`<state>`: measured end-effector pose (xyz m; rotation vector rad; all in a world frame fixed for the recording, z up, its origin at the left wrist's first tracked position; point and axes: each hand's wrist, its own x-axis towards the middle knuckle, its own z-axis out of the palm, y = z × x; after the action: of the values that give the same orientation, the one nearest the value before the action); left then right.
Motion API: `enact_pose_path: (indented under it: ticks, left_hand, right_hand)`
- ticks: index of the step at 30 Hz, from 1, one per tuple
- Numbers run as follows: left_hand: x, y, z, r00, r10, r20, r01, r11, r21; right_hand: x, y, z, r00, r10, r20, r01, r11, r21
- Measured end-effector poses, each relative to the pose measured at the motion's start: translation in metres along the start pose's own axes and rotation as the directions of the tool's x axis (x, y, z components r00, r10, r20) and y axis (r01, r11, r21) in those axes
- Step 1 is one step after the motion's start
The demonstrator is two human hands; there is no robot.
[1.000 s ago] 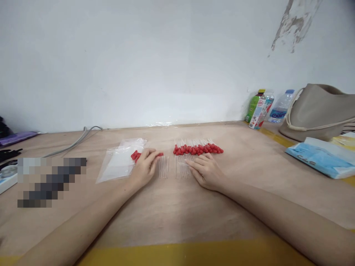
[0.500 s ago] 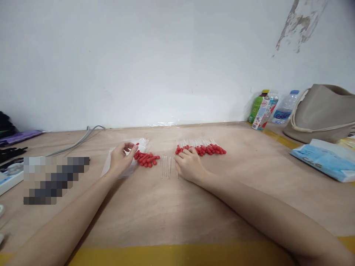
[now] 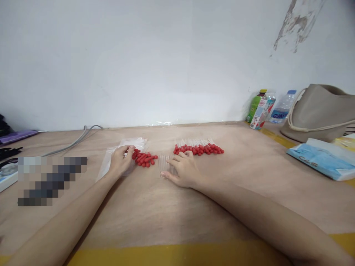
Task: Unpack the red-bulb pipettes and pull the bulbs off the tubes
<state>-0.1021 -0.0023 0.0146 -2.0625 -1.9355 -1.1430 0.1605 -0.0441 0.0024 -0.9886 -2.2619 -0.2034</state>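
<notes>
My left hand (image 3: 121,159) is curled in a pinch at the left edge of a pile of red rubber dropper bulbs (image 3: 144,159). A red bulb shows at its fingertips, partly hidden. My right hand (image 3: 184,168) lies over several clear glass dropper tubes (image 3: 163,164) set side by side. Its thumb is at their near ends and its fingers are spread over the right-hand ones, covering part of them. Just beyond this hand, a row of glass droppers fitted with red bulbs (image 3: 203,149) lies with the bulbs toward me.
A clear plastic bag (image 3: 104,166) lies under and beside my left hand. Further left are a grey cable (image 3: 69,145) and a blurred-out dark object (image 3: 52,183). To the right stand bottles (image 3: 256,107), a grey bag (image 3: 318,111) and a blue packet (image 3: 313,159). A white wall closes off the back.
My right hand has opened from a pinch, its thumb and fingers now spread over the glass tubes. My left hand has dropped slightly, closer to the bulb pile.
</notes>
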Motion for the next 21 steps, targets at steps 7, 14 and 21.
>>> enact_pose_path:
  ticks: [7, 14, 21]
  left_hand:
    - [-0.003, 0.005, 0.0, 0.933, 0.196, -0.303, -0.155, 0.976, 0.154]
    - [-0.008, 0.07, 0.011, 0.864, 0.498, -0.073, -0.482, 0.86, 0.167]
    - [0.022, 0.134, 0.046, 0.929, 0.07, 0.363, -0.155, 0.965, 0.211]
  right_hand:
    - [-0.023, 0.035, -0.012, 0.983, -0.003, -0.182, 0.004, 1.0, 0.005]
    - [-0.044, 0.064, -0.03, 0.968, 0.026, -0.251, -0.032, 0.999, -0.021]
    - [-0.041, 0.063, -0.026, 0.967, 0.031, -0.252, -0.033, 0.999, -0.005]
